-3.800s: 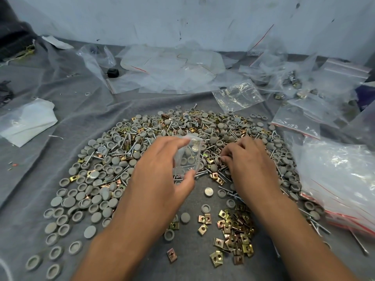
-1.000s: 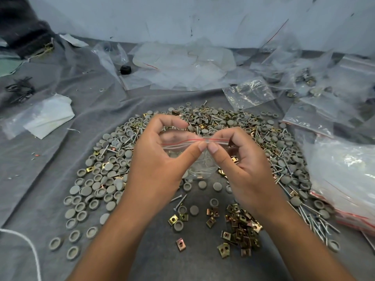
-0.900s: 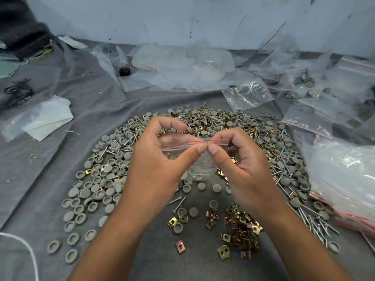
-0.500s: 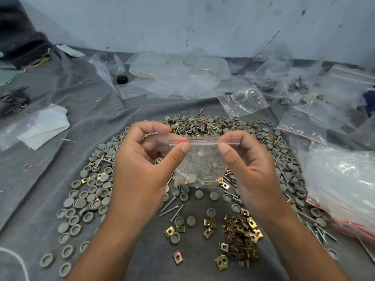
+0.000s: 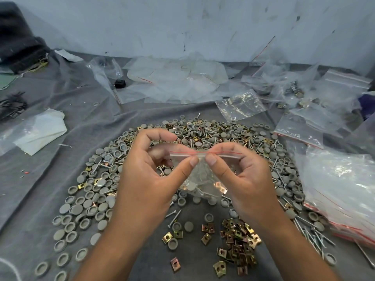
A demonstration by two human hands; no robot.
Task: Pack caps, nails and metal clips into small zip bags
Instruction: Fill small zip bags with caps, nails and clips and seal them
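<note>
Nearest the camera, a loose heap of metal clips is seen on the grey cloth that covers the table, with nails spread to its right, some cut off at the frame's edge. Above them, a small zip bag is held up off the cloth between both hands. Its red-lined top strip is pinched by the left hand between thumb and curled forefinger, and by the right hand in the same way, the two thumbs nearly touching at the strip's middle. Caps, nails and clips can be made out in the bag's bottom, though their count is blurred by the plastic. The bag's left edge is hidden behind the left hand's fingers. Beyond the hands, a broad heap of grey caps mixed with nails and clips is partly covered by them. At the right, a stack of filled bags is cut off. Farther back, empty plastic bags are strewn before the wall.
</note>
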